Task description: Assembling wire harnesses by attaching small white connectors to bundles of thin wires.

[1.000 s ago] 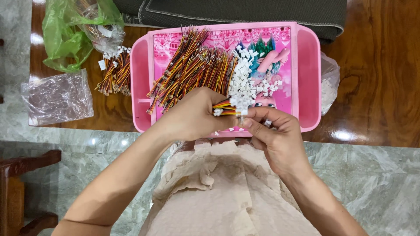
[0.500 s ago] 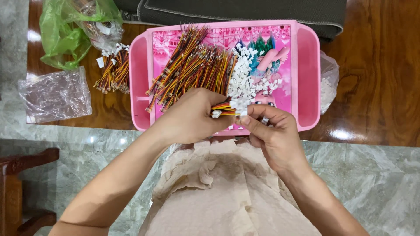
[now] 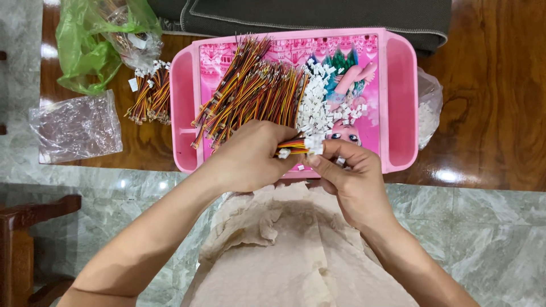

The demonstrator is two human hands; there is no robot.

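The left hand (image 3: pixel 250 156) is closed around a small bunch of coloured wires (image 3: pixel 291 146); the right hand (image 3: pixel 347 176) pinches its white connector end (image 3: pixel 314 145) over the pink tray (image 3: pixel 182 96). Left of the tray lie a clear plastic bag (image 3: pixel 74 126) and a green bag (image 3: pixel 85 45).

Scene is evenly and brightly lit by soft daylight. White glare patches are seen on the polished wooden desk (image 3: pixel 489 85), at its near right edge and far left corner. Sheen is noted on the marble floor (image 3: pixel 142 187) and on the clear plastic bag (image 3: pixel 74 126). Shadows are kept faint and short. Focus is held sharp centrally; slight softening is observed toward the corners.
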